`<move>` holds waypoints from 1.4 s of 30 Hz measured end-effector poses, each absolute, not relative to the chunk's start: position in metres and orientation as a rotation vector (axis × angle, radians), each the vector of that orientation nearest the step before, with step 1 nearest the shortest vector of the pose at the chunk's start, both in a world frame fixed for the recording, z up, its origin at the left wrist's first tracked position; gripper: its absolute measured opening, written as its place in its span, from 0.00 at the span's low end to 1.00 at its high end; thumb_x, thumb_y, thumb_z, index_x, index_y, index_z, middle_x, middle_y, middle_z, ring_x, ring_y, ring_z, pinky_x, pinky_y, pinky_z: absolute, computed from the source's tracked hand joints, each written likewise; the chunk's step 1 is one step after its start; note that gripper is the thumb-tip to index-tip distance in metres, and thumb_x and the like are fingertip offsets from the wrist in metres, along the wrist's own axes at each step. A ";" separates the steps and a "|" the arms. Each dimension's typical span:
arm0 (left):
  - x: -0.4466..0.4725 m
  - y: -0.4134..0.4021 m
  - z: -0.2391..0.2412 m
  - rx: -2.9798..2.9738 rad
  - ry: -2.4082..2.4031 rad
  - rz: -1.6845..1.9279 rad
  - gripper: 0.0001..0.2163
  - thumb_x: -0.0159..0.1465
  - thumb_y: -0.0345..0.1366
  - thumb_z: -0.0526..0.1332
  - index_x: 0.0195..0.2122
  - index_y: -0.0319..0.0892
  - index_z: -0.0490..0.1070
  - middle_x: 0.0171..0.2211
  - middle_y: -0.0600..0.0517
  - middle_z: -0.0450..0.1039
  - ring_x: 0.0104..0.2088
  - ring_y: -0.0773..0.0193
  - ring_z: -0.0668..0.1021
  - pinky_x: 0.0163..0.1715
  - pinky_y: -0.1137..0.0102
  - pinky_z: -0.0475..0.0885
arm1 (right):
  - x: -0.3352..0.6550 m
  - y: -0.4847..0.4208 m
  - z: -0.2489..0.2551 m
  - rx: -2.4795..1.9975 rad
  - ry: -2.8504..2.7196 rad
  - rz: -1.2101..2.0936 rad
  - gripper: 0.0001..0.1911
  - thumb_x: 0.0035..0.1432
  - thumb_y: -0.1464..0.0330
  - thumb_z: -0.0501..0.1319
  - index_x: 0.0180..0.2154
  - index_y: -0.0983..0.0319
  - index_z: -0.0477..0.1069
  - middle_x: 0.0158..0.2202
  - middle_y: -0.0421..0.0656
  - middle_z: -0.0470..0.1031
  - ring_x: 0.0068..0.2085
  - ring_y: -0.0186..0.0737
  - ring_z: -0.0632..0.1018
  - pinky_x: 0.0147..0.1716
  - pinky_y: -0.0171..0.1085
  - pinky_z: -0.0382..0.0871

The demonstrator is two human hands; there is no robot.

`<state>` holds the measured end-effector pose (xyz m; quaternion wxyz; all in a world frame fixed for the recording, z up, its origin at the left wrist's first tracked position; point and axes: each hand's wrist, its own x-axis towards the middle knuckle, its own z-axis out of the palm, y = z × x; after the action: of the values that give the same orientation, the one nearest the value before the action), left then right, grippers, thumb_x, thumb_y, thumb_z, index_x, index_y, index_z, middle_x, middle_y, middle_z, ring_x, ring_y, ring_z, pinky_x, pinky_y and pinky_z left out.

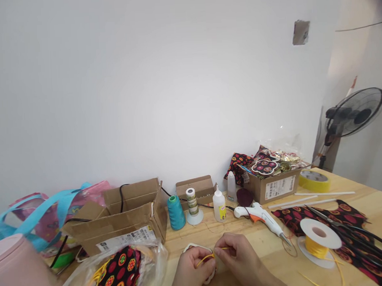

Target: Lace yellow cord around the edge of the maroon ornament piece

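Take the hands as the centre of the dial, wall at twelve, and here's the action: the left hand (196,264) has a narrow pinch on the yellow cord (212,255), and the right hand (237,255) pinches it too, thumb against forefinger, just across at three o'clock from the left! The cord runs from one set of fingertips to the other, right in the middle of the dial. Beneath the left hand sits a white-edged piece (211,279), mostly covered, so its full outline can't be made out. Just past twelve, the white glue bottle (219,207) stands upright; at eleven, the teal thread cone (177,214). Over at two, the glue gun (260,218) lies with its nozzle angled down towards the spool (318,243) of yellow cord at three, and beyond that the scissors (349,229) rest on patterned fabric (349,212). Round at nine, a clear plastic bag (156,262) holds more dark, patterned cloth (120,270)!
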<state>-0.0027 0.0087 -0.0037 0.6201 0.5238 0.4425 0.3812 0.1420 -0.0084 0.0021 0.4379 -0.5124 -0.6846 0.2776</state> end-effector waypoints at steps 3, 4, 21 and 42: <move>-0.004 0.010 -0.004 1.231 1.042 0.876 0.14 0.40 0.41 0.65 0.20 0.35 0.67 0.10 0.59 0.62 0.12 0.75 0.61 0.13 0.78 0.53 | 0.141 -0.010 0.004 -1.268 -1.708 0.711 0.09 0.49 0.71 0.53 0.24 0.63 0.70 0.23 0.41 0.71 0.26 0.34 0.70 0.23 0.29 0.60; -0.004 0.010 -0.004 1.235 1.046 0.873 0.14 0.41 0.42 0.64 0.20 0.34 0.67 0.10 0.58 0.63 0.12 0.75 0.62 0.14 0.78 0.53 | 0.141 -0.010 0.005 -1.269 -1.707 0.722 0.09 0.49 0.71 0.53 0.24 0.64 0.71 0.23 0.41 0.71 0.26 0.34 0.70 0.23 0.29 0.60; -0.005 0.006 0.000 0.944 0.854 0.903 0.11 0.36 0.37 0.68 0.16 0.35 0.70 0.10 0.54 0.67 0.12 0.74 0.65 0.14 0.78 0.55 | 0.135 -0.012 0.010 -1.136 -1.422 1.131 0.09 0.45 0.66 0.57 0.22 0.66 0.70 0.19 0.39 0.70 0.23 0.32 0.69 0.21 0.29 0.60; -0.005 0.002 0.007 1.061 0.894 0.866 0.12 0.42 0.41 0.64 0.17 0.35 0.69 0.09 0.56 0.65 0.09 0.79 0.57 0.10 0.80 0.47 | 0.137 -0.008 0.010 -1.072 -1.306 1.330 0.10 0.41 0.65 0.59 0.18 0.66 0.67 0.15 0.34 0.62 0.19 0.27 0.61 0.19 0.28 0.52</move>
<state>-0.0051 0.0024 0.0075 0.6839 0.4731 0.3990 0.3864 0.1366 -0.0076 0.0102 0.4755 -0.4386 -0.5344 0.5440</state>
